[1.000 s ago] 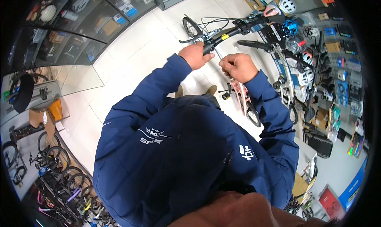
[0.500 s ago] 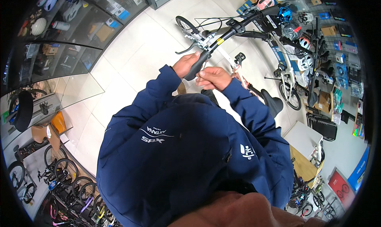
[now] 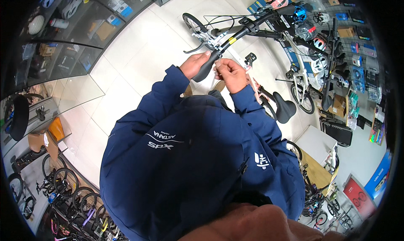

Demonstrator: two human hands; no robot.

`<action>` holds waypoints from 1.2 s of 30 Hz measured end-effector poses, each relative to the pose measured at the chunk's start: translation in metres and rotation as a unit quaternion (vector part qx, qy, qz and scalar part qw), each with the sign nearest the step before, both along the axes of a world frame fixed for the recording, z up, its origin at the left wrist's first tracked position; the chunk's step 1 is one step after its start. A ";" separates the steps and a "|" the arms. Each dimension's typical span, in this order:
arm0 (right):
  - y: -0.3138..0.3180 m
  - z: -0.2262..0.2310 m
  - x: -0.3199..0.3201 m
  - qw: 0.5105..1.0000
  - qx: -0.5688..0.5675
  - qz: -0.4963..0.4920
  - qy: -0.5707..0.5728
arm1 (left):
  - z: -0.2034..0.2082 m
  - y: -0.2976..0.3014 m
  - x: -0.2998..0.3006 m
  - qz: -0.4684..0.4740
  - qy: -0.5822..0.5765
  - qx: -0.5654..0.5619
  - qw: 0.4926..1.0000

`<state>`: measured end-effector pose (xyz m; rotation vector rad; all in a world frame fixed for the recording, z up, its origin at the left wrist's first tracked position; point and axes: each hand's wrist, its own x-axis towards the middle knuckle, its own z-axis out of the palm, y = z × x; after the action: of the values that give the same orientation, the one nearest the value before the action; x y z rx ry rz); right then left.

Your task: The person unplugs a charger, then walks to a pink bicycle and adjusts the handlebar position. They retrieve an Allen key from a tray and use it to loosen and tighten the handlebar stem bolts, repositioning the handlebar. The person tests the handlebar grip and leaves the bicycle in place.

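A bicycle's black handlebar [image 3: 239, 35] runs from my hands up to the right, with a yellow label on it. My left hand [image 3: 195, 64] is closed around its black rubber grip [image 3: 205, 69], thumb on top. Just beyond that hand a black brake lever [image 3: 198, 47] sticks out to the left. My right hand [image 3: 232, 75] is at the right side of the grip, thumb and forefinger pinched together by its inner end. What those fingertips hold, if anything, is too small to make out. The black saddle [image 3: 283, 108] lies to the right of my right forearm.
A second, white bicycle [image 3: 301, 79] stands to the right, before shelves with helmets [image 3: 277, 0] and boxed parts. Glass cabinets [image 3: 80, 26] line the far left. Several bicycles [image 3: 65, 180] are parked at the lower left. Pale tiles [image 3: 139, 47] cover the floor.
My right hand has moved up along the grip, from near its outer end to its inner end. My left hand stays on the grip. The whole view has shifted slightly.
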<state>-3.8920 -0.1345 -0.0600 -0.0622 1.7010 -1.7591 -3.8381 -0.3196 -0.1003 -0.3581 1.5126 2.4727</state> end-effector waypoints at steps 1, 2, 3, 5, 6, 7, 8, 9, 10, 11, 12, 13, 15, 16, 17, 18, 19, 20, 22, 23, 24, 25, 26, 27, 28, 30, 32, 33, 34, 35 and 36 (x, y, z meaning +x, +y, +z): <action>0.007 0.006 -0.007 0.984 0.072 0.039 0.159 | 0.001 -0.003 0.000 -0.011 -0.038 -0.035 0.999; 0.016 0.013 -0.016 0.939 0.167 0.077 0.291 | 0.002 -0.004 0.000 -0.012 -0.028 -0.035 0.999; 0.023 0.019 -0.026 0.878 0.182 0.078 0.436 | 0.003 -0.002 0.001 -0.010 -0.031 -0.040 0.999; 0.032 0.033 -0.050 0.791 0.204 0.159 0.555 | 0.004 -0.001 0.001 -0.011 -0.025 -0.036 0.999; 0.032 0.038 -0.058 0.752 0.207 0.192 0.596 | 0.004 0.000 0.001 -0.007 -0.029 -0.034 0.999; 0.032 0.043 -0.062 0.733 0.219 0.214 0.607 | 0.004 0.000 0.002 -0.006 -0.032 -0.032 0.999; 0.030 0.047 -0.066 0.718 0.230 0.231 0.615 | 0.004 0.001 0.002 -0.005 -0.033 -0.031 0.999; 0.028 0.050 -0.069 0.698 0.230 0.255 0.628 | 0.003 0.001 0.002 -0.003 -0.030 -0.031 0.999; 0.025 0.053 -0.069 0.690 0.259 0.254 0.626 | 0.003 0.001 0.002 0.000 -0.027 -0.032 0.999; 0.022 0.056 -0.072 0.679 0.276 0.260 0.629 | 0.002 0.001 0.002 0.005 -0.015 -0.030 0.999; 0.020 0.058 -0.073 0.667 0.297 0.266 0.629 | 0.002 0.001 0.002 0.004 -0.023 -0.031 0.999; 0.018 0.060 -0.074 0.663 0.295 0.270 0.632 | 0.001 0.001 0.002 0.004 -0.022 -0.030 0.999; 0.017 0.062 -0.076 0.648 0.292 0.282 0.645 | -0.001 0.000 0.001 0.002 -0.023 -0.030 0.999; 0.016 0.063 -0.078 0.641 0.293 0.285 0.650 | -0.002 0.000 0.001 -0.001 -0.024 -0.030 0.999; 0.015 0.064 -0.081 0.625 0.296 0.297 0.659 | -0.003 0.000 0.001 -0.002 -0.029 -0.033 0.999; 0.014 0.065 -0.084 0.608 0.300 0.308 0.667 | -0.004 0.000 0.001 -0.002 -0.023 -0.028 0.999; 0.012 0.066 -0.087 0.591 0.304 0.323 0.674 | -0.004 0.000 0.001 0.000 -0.021 -0.025 0.999; 0.009 0.068 -0.091 0.572 0.284 0.329 0.696 | -0.005 0.001 0.001 0.003 -0.016 -0.020 1.000; 0.001 0.070 -0.102 0.531 0.250 0.350 0.730 | -0.005 0.002 0.001 0.011 -0.014 -0.018 1.000; -0.002 0.072 -0.107 0.515 0.234 0.362 0.741 | -0.004 0.002 0.001 0.012 -0.004 -0.012 1.000; -0.005 0.073 -0.112 0.498 0.223 0.376 0.749 | -0.004 0.002 0.001 0.015 -0.011 -0.018 1.000; -0.006 0.074 -0.113 0.484 0.213 0.385 0.756 | -0.003 0.003 0.001 0.015 -0.011 -0.021 1.000; -0.007 0.075 -0.114 0.493 0.232 0.403 0.735 | -0.003 0.003 0.001 0.019 -0.012 -0.024 0.999; -0.006 0.075 -0.115 0.504 0.251 0.417 0.713 | -0.002 0.003 0.001 0.020 -0.012 -0.024 0.999; -0.005 0.075 -0.114 0.514 0.279 0.433 0.686 | -0.002 0.004 0.002 0.025 -0.014 -0.025 0.999; -0.003 0.073 -0.111 0.523 0.280 0.421 0.686 | -0.002 0.004 0.002 0.029 -0.014 -0.025 0.999; -0.002 0.071 -0.109 0.536 0.298 0.427 0.665 | -0.002 0.003 0.003 0.021 -0.001 -0.020 1.000; -0.002 0.071 -0.109 0.546 0.309 0.436 0.645 | -0.002 0.002 0.003 0.020 -0.011 -0.017 1.000; -0.001 0.070 -0.108 0.556 0.319 0.445 0.625 | -0.002 0.001 0.004 0.015 -0.014 -0.011 1.000; -0.001 0.070 -0.107 0.607 0.301 0.452 0.580 | -0.002 0.001 0.004 0.010 -0.017 -0.006 1.000; -0.001 0.069 -0.105 0.655 0.282 0.455 0.533 | -0.003 0.000 0.004 0.009 -0.025 -0.007 1.000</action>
<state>-3.9966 -0.1350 0.0087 -1.6232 2.2195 -0.2554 -3.8341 -0.3196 -0.1029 -0.4345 1.5127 2.4485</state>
